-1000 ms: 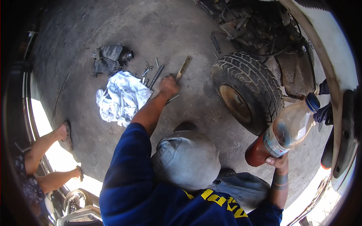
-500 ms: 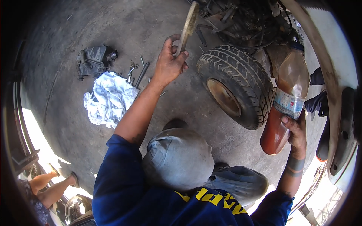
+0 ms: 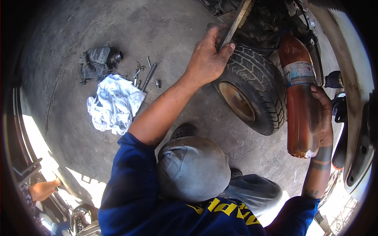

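Observation:
My left hand [image 3: 208, 59] is closed round the handle of a wooden scrub brush [image 3: 239, 23], its bristles facing right. The brush is above the wheel, in front of dark, greasy vehicle parts [image 3: 271, 23]. In my right hand [image 3: 323, 114] is a large clear plastic bottle [image 3: 302, 118] of reddish-brown liquid, with a pale label round its middle. The bottle is tilted with its neck pointing away from me, toward those parts; its mouth is hard to make out. Left of the bottle stands a worn tyre [image 3: 260, 90] on a rusty rim [image 3: 236, 101].
On the concrete floor at left lie a white cloth [image 3: 114, 104], a black plastic housing [image 3: 98, 63], a dark bar [image 3: 149, 77] and a socket [image 3: 158, 83]. A pale vehicle panel [image 3: 354, 51] curves along the right. Another person's leg [image 3: 44, 190] shows at lower left.
My left hand has moved right with the brush, over the tyre. The bottle has been raised and tipped away from me, and its liquid now reaches toward the neck.

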`<state>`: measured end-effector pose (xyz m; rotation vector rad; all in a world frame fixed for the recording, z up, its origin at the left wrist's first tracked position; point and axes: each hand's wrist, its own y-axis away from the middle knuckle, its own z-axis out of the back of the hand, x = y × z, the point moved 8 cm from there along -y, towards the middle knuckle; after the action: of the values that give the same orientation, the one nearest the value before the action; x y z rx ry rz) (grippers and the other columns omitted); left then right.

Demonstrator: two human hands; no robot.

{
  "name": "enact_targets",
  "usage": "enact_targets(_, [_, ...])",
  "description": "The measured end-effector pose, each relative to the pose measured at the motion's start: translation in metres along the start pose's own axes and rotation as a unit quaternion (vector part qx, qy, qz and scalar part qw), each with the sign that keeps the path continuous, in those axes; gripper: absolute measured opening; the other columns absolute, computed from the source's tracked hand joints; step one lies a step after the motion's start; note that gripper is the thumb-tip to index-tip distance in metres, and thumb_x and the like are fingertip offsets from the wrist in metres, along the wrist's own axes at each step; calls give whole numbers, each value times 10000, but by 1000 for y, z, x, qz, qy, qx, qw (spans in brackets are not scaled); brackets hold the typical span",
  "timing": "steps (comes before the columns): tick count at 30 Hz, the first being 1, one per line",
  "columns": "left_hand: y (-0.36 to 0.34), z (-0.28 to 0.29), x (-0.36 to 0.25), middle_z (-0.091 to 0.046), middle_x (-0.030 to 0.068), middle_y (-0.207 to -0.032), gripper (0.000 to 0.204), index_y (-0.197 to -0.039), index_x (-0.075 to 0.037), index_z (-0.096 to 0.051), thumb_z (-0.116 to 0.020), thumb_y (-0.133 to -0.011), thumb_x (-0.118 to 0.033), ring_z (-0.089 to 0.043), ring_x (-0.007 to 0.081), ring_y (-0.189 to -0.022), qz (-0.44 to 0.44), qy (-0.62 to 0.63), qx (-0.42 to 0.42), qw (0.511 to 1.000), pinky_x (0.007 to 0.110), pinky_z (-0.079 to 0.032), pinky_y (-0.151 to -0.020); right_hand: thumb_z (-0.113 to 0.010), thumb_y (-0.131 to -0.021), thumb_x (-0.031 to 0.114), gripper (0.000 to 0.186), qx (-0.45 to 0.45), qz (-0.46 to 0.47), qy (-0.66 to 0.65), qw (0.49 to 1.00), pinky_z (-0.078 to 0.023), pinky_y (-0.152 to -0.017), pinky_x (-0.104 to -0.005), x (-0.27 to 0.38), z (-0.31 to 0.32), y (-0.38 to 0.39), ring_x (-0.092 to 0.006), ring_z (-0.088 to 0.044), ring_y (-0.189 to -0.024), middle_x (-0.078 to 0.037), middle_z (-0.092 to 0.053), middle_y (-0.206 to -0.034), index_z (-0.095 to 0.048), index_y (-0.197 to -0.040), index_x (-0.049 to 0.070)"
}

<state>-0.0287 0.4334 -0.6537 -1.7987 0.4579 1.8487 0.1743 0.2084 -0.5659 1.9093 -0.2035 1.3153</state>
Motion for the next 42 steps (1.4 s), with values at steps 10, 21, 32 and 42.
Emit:
enact_targets(10, [-1,16,-1,-621,124,-867,496,-1338,-16,-483,-643,-897,-177,-602,206,-773,-3,-6,-10,1000,348,-479,-720,-595,-924,221,283,62,11,-23,998,-514,-936,-348,13,-27,-18,-190,-638,-1013,-103,-655,-1089,-626,-1132,32])
enact_targets(21, [-2,33,-9,-611,49,-807,458,-1348,-90,-495,-665,-923,-128,-570,82,-656,-55,-33,-45,997,263,-433,-570,-498,-997,302,389,-75,157,155,972,-484,-959,-312,65,-38,-44,-158,-605,-1056,-89,-625,-1171,-571,-1262,27])
enact_targets(32, [21,63,42,-638,163,-924,540,-1362,-54,-451,-675,-880,-150,-648,250,-780,-74,-218,-119,966,372,-504,-687,-832,-747,352,661,16,153,444,883,-499,-875,-307,16,-83,4,-161,-623,-949,-106,-636,-1094,-541,-1220,-7])
enact_targets(42, [47,69,22,-634,60,-1085,396,-1139,-8,-658,-801,-810,-175,-602,133,-967,42,72,-8,997,263,-499,-812,-882,-611,300,749,-31,294,479,827,-540,-838,-389,-41,-112,45,-270,-691,-918,-179,-686,-1015,-522,-1167,-50])
